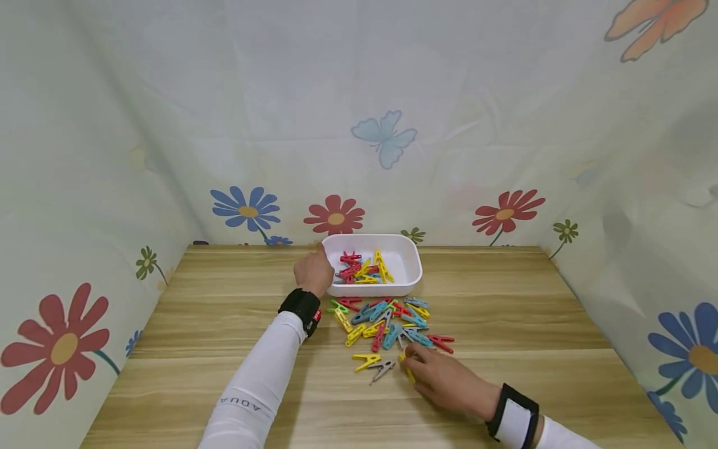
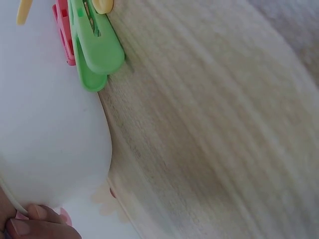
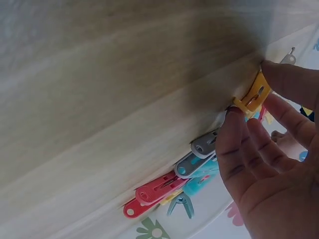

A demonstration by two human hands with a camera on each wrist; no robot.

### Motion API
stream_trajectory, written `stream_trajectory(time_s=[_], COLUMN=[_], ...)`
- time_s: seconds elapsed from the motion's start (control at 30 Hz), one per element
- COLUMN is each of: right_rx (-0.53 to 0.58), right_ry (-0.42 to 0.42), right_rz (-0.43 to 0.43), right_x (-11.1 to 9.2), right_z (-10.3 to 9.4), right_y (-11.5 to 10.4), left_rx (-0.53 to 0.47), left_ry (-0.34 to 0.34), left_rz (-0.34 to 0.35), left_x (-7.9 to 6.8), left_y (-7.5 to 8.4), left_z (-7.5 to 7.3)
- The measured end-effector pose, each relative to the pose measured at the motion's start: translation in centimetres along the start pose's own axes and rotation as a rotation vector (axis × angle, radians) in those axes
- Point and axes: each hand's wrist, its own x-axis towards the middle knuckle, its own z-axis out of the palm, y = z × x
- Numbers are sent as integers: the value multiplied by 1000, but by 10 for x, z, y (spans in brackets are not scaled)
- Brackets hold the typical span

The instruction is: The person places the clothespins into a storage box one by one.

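At the back of the table, a white plastic bin (image 1: 406,265) holds red, yellow and blue clothespins. My left hand (image 1: 314,271) grips the bin's left rim; in the left wrist view its fingertips (image 2: 42,226) curl at that rim. Low on the right, my right hand (image 1: 445,377) pinches a yellow clothespin (image 3: 258,92) between thumb and fingers, close over the wood. A grey clothespin (image 1: 383,370) and another yellow clothespin (image 1: 367,361) lie just left of that hand. Beyond its fingertips spreads a loose pile of mixed clothespins (image 1: 378,337), in front of the bin.
The wooden table (image 1: 224,349) ends at a hanging cloth (image 1: 269,125) with printed flowers and butterflies, which surrounds it at the back and both sides. A green clothespin (image 2: 102,47) lies right against the bin's near wall.
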Motion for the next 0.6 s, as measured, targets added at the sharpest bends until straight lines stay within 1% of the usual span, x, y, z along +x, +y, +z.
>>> stream_trajectory(time_s=[0.1, 0.23, 0.37, 0.47, 0.6], right_rx=[25, 24, 27, 49, 63], right_ry=[5, 14, -3, -32, -22], right_rz=[2, 3, 43, 83, 80], right_x=[1, 2, 3, 6, 11], right_z=[2, 4, 3, -3, -21], right_y=[0, -1, -4, -6, -6], left_rx=[-6, -16, -24, -27, -28], left_ry=[8, 20, 21, 24, 34], left_rz=[0, -1, 0, 3, 4], left_x=[0, 0, 0, 1, 0], left_y=[0, 0, -1, -2, -1], left_z=[0, 2, 5, 5, 4])
